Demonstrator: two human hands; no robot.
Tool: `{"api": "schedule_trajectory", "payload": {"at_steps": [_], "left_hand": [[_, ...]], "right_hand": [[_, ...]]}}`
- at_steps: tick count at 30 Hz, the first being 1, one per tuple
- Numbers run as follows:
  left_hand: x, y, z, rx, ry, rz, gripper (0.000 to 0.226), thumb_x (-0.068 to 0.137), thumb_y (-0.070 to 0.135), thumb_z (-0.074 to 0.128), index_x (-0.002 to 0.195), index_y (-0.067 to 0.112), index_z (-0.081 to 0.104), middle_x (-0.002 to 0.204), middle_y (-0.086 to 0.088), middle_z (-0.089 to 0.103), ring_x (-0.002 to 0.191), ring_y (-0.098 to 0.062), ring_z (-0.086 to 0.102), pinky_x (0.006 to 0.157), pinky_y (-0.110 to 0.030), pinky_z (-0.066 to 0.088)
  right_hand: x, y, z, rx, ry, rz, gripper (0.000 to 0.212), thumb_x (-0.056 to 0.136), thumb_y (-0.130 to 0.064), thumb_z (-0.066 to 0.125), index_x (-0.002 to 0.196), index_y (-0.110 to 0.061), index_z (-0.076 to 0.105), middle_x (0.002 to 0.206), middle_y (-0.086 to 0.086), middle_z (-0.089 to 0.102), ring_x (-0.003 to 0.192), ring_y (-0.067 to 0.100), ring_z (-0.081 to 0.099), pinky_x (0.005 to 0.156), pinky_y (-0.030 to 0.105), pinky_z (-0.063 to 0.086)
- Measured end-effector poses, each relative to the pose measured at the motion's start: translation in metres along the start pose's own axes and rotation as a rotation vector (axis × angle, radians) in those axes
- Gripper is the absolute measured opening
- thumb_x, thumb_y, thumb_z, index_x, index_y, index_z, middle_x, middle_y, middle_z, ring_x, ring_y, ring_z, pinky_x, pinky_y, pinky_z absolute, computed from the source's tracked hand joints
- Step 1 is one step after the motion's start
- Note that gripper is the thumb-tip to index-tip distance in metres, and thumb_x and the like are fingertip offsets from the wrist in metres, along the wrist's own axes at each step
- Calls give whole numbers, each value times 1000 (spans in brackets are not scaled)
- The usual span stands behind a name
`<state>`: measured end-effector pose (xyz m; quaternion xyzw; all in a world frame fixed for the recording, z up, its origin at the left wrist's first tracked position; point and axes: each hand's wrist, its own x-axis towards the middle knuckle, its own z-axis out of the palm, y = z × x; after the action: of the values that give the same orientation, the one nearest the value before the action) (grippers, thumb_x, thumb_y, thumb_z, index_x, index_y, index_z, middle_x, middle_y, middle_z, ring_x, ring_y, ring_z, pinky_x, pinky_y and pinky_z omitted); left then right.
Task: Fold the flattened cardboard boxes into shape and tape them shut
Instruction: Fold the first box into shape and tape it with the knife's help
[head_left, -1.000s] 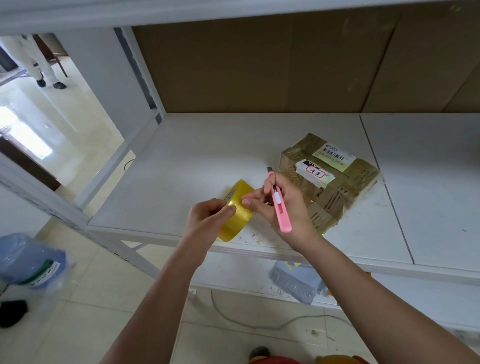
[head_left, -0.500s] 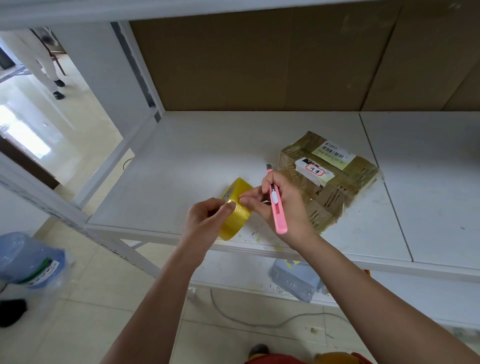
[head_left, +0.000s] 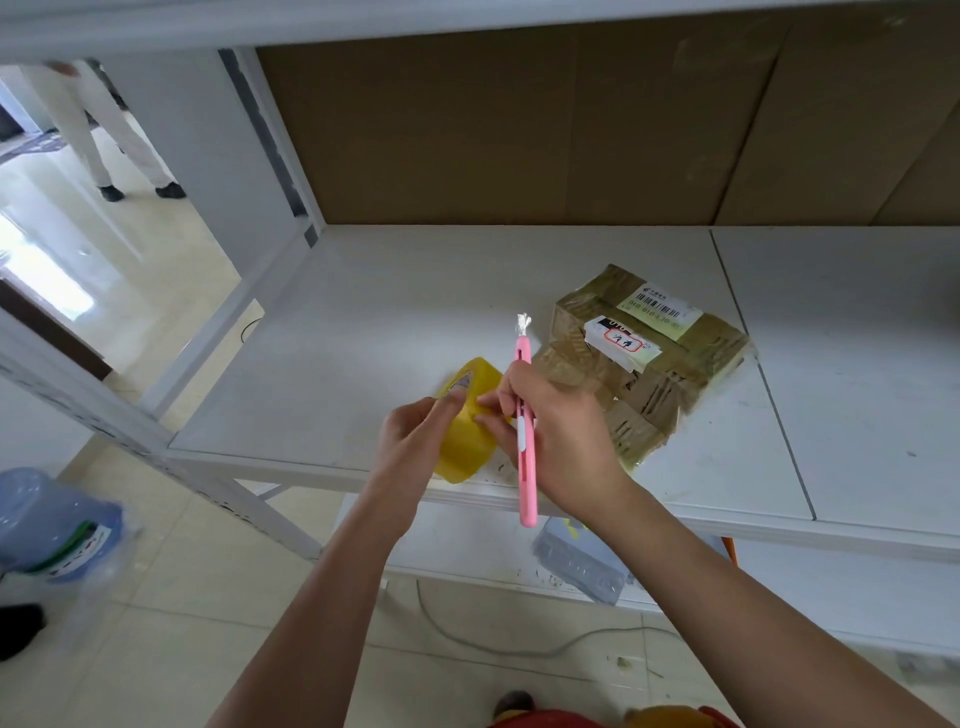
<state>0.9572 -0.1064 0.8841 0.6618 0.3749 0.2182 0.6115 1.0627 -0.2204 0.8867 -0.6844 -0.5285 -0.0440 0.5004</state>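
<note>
Your left hand (head_left: 415, 441) grips the yellow tape roll (head_left: 467, 421) at the shelf's (head_left: 363, 312) front edge. Your right hand (head_left: 561, 441) pinches the roll's face while clasping a pink utility knife (head_left: 525, 441), blade toward 12 o'clock. At 2 o'clock, the taped cardboard box (head_left: 644, 358) carries a barcode label reading roughly "010 010"; its other writing is unreadable.

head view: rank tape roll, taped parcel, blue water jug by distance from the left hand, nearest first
1. Yellow tape roll: in the left hand, at the shelf's front edge.
2. Taped parcel: on the shelf, beyond the right hand, to the right.
3. Blue water jug: on the floor, far left.
</note>
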Motion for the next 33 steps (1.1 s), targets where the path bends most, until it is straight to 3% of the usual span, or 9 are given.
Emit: {"api": "schedule_trajectory", "payload": {"at_steps": [3, 8, 11, 15, 18, 20, 23, 26, 33], "left_hand": [[-3, 5, 2, -60, -57, -18, 33, 91, 34, 60, 65, 15, 58, 57, 10, 50, 59, -10, 44, 59, -21, 37], [-1, 8, 3, -119, -18, -93, 9, 87, 10, 67, 95, 8, 70, 94, -4, 64, 86, -15, 57, 74, -24, 42], [1, 5, 1, -71, -77, -72, 23, 91, 9, 62, 111, -2, 68, 102, -9, 63, 92, -17, 56, 74, -23, 41], [2, 3, -2, -104, -89, -91, 24, 91, 8, 62, 111, -3, 68, 103, -8, 64, 95, -17, 57, 75, -22, 41], [1, 2, -4, -174, -81, -105, 23, 89, 5, 63, 110, -2, 69, 107, -11, 66, 98, -18, 58, 83, -26, 41], [2, 2, -4, -213, -32, -123, 16, 87, 7, 67, 101, 8, 72, 107, -5, 67, 100, -17, 58, 86, -28, 41], [3, 6, -3, -103, -6, -69, 4, 72, 25, 72, 70, 26, 75, 80, 10, 67, 81, -5, 59, 72, -20, 44], [3, 6, -2, -9, -23, -7, 15, 67, 35, 61, 59, 27, 71, 67, 10, 58, 66, -5, 50, 64, -25, 38], [9, -1, -1, 51, 32, 39, 40, 86, 15, 68, 47, 27, 66, 49, 17, 47, 49, 2, 43, 46, -8, 33]], "right_hand": [[-1, 1, 1, -198, 1, -66, 35, 80, 1, 68, 80, -24, 42, 70, 4, 65, 71, 28, 68, 51, 39, 53], [0, -1, 0, -371, 7, -136, 15, 77, 4, 55, 78, -10, 50, 62, 3, 59, 51, 24, 54, 37, 31, 42], [1, -3, 2, -409, -9, -142, 16, 82, -9, 38, 79, -5, 54, 62, 5, 60, 49, 24, 51, 36, 29, 40], [3, 1, 5, -276, 33, -71, 6, 82, -5, 46, 83, -11, 46, 65, 0, 61, 53, 20, 54, 43, 29, 43], [5, 7, 2, 65, 65, 118, 33, 81, 4, 63, 84, -17, 38, 73, -6, 63, 63, 12, 63, 58, 29, 53], [5, 10, -1, 175, 70, 168, 32, 84, 1, 68, 83, -16, 40, 79, -5, 67, 74, 8, 67, 68, 24, 56], [7, 9, -1, 202, 81, 136, 34, 84, -3, 72, 83, -19, 41, 82, -2, 68, 81, 5, 69, 73, 23, 57], [7, 6, 0, 226, 88, 151, 39, 84, -3, 72, 81, -26, 40, 82, 2, 69, 81, 7, 70, 73, 26, 58], [4, 5, -1, 238, 18, 179, 39, 82, -5, 75, 82, -24, 41, 86, -1, 70, 82, 13, 69, 76, 36, 59]]}}
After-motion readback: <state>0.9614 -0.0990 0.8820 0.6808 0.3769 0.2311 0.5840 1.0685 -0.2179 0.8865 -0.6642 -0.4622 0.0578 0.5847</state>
